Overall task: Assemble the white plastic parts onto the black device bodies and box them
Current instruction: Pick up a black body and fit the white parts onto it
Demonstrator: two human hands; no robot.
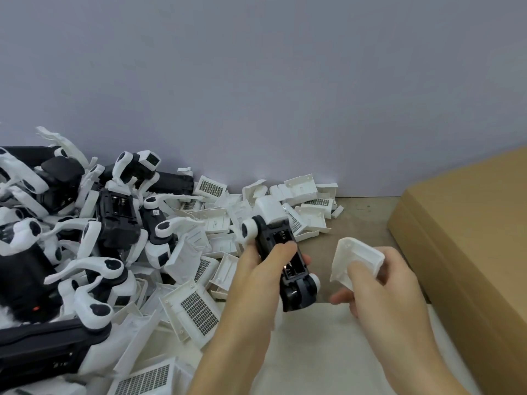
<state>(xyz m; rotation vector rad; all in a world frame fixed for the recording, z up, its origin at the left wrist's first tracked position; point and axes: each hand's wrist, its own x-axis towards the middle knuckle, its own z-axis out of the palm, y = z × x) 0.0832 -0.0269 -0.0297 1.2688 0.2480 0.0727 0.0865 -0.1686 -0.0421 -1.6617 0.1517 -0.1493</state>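
the left hand (258,276) grips a black device body (281,258), fingers and thumb curled round its middle, holding it above the table with its open underside turned up. the body is a long matte black plastic block with a recessed bay in which small metal springs glint. a rounded white joint sits at its far left corner, a white boxy piece caps the far end, and a glossy black and white knuckle closes the near end.

the right hand (379,286) pinches a white plastic part (358,259), thumb pressed into its hollow inside, the other fingers behind it and mostly hidden. the part is a thin, smooth, shallow shell with rounded corners and a raised rim. the two hands are near each other but apart, and the part does not touch the body.

to the left, a heap of loose white covers (199,309) spreads over the table, many showing a fine grey grid of vents, some lying hollow side up. further left lies a pile of black bodies with curved white arms (94,269), tangled so that single units are hard to tell apart; the frame edge cuts the pile off.

a brown cardboard box (470,232) with a dull, flat surface stands at the right, its far side out of view. the table (362,220) is greyish and scuffed, with a pale sheet (316,346) under the hands. a plain grey wall (256,81) fills the upper frame.
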